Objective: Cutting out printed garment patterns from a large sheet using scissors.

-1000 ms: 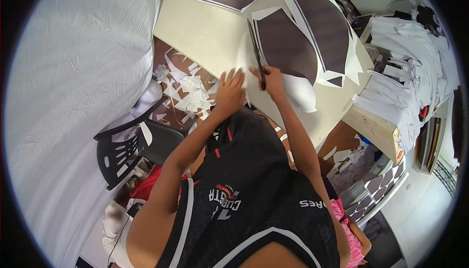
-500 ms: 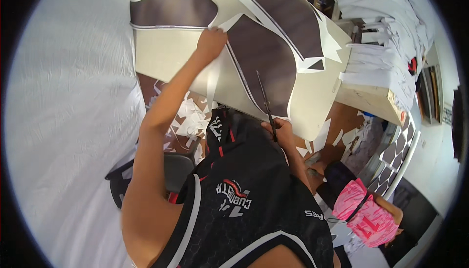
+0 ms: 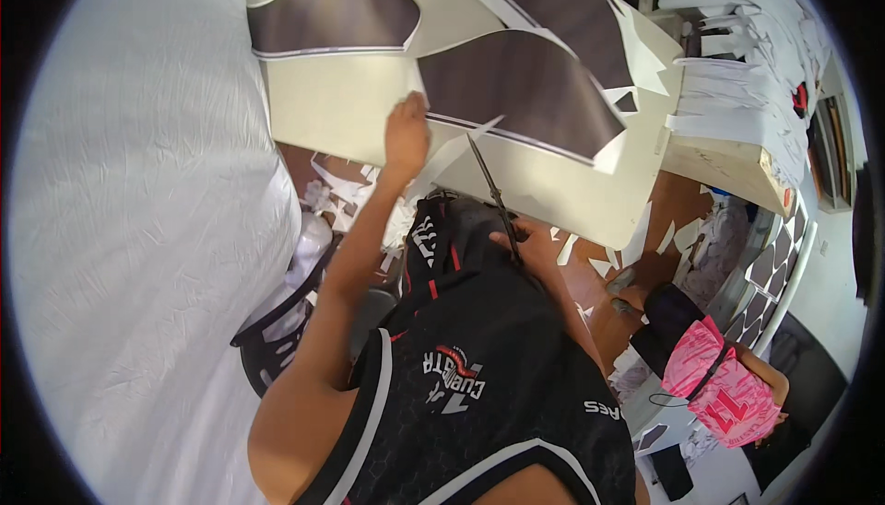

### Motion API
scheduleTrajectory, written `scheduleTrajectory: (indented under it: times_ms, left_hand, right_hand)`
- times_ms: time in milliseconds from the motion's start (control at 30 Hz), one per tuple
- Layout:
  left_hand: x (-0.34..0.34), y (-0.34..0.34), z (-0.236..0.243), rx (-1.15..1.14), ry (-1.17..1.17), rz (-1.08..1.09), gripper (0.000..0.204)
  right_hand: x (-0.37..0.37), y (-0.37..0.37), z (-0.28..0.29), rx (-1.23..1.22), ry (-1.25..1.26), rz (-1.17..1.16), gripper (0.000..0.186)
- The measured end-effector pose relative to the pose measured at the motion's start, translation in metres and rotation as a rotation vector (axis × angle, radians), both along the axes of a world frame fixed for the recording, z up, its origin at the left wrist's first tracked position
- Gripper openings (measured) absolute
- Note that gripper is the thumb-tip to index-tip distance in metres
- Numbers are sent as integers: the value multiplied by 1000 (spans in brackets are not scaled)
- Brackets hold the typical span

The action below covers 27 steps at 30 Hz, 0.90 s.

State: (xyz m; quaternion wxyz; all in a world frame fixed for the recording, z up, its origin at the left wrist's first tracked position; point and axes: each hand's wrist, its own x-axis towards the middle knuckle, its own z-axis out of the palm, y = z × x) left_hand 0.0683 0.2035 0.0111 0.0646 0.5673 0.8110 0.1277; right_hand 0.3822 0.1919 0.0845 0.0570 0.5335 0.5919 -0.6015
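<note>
The person's left hand (image 3: 407, 139) was at the left end of the nearest dark panel (image 3: 516, 81), its bunched fingertips close against the pale border at that corner. From where I stood I couldn't tell whether those fingers were pinching the edge or just resting by it. The panel lay flat on the cream table (image 3: 327, 99), stretching away to the right of that hand, its striped edge turned toward the person. A pointed white strip (image 3: 452, 152) slanted from beside the left wrist up to that striped edge.

The right hand (image 3: 533, 242) was down in front of the person's body, just off the table's near side, wrapped around the handles of the dark scissors (image 3: 495, 193). Their blades pointed up and leftward over the tabletop, the tip near the strip and short of the panel, so the panel was well apart from this hand.

A second dark panel (image 3: 336, 12) lay beyond the left hand, and a third (image 3: 564, 12), with white margins around it, was up to the right. White scraps (image 3: 399, 221) littered the floor below the table.
</note>
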Motion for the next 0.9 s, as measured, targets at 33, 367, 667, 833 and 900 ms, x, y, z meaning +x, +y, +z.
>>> scheduleTrajectory:
  times_ms: [33, 367, 667, 833, 900]
  left_hand:
    - [14, -7, 4, 58, -100, -7, 63]
    - [24, -37, 3, 282, -428, -113, 63]
    - [43, -48, -10, 384, -329, -83, 51]
    - [63, -30, -14, 381, -385, 130, 39]
    - [68, -25, -15, 393, -91, 178, 42]
  right_hand:
    - [-4, -3, 3, -13, -1, 10, 49]
    - [-21, -34, -14, -319, 157, -182, 43]
    - [-84, -69, -27, -229, 295, -425, 44]
    - [-70, -60, -29, -138, 240, -358, 46]
    - [-58, -58, -46, -59, 138, -220, 48]
